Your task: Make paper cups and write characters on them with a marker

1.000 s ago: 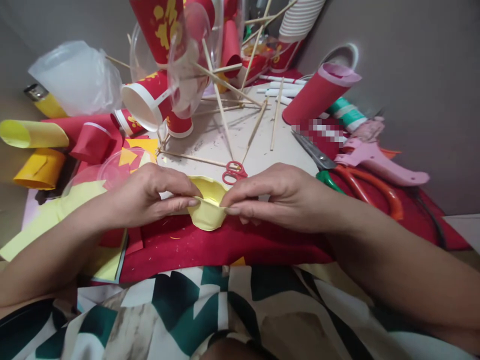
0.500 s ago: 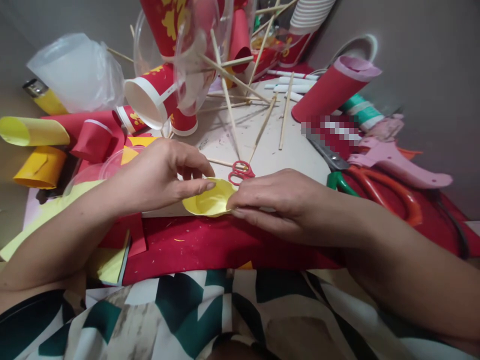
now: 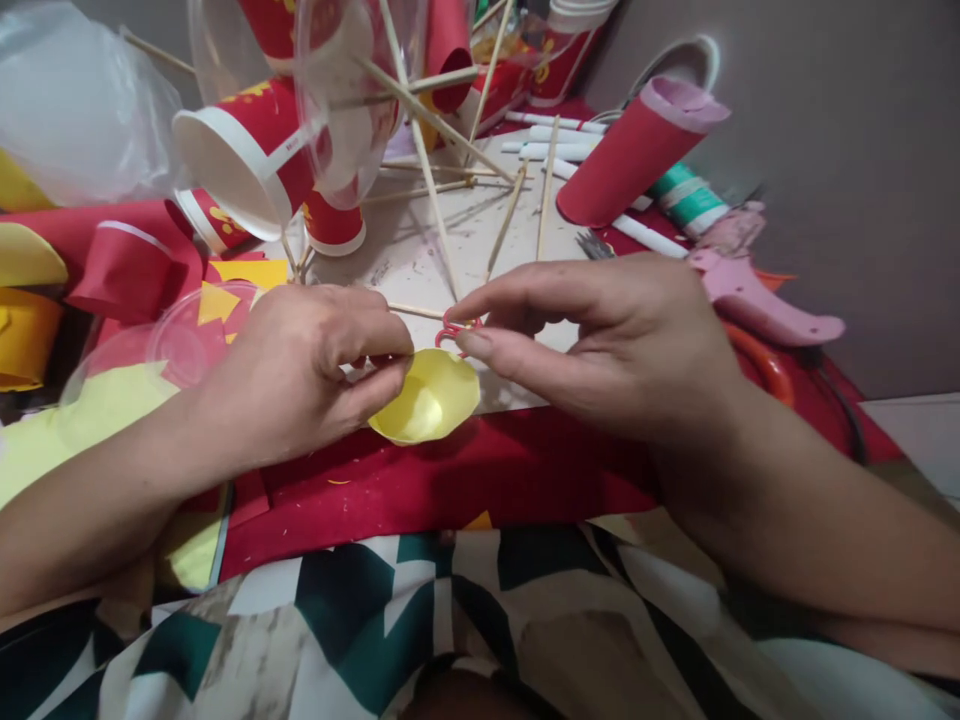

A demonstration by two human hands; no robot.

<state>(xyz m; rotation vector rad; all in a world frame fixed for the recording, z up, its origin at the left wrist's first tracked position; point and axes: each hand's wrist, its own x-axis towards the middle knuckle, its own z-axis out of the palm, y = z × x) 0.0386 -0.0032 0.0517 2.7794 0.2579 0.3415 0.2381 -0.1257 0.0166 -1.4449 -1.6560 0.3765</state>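
My left hand point(image 3: 307, 370) is closed, pinching the rim of a small yellow paper cup shape point(image 3: 429, 400) that hangs over the red paper sheet point(image 3: 450, 480) at the table's near edge. My right hand point(image 3: 622, 340) is just to its right, off the yellow paper. Its thumb and forefinger pinch the handle loops of the small red scissors point(image 3: 450, 330), which lie on the table right behind the yellow paper. The scissors' blades are hidden.
Red paper cups point(image 3: 247, 160), clear plastic cups and several wooden skewers point(image 3: 420, 160) crowd the back. A red paper roll point(image 3: 637, 150), a pink glue gun point(image 3: 757, 300) and orange scissor handles point(image 3: 761, 365) lie right. A clear lid point(image 3: 180, 340) and yellow paper scraps lie left.
My right hand has let go of the yellow paper and moved back to the small red scissors. My left hand alone keeps hold of the yellow paper. The view has dipped closer.
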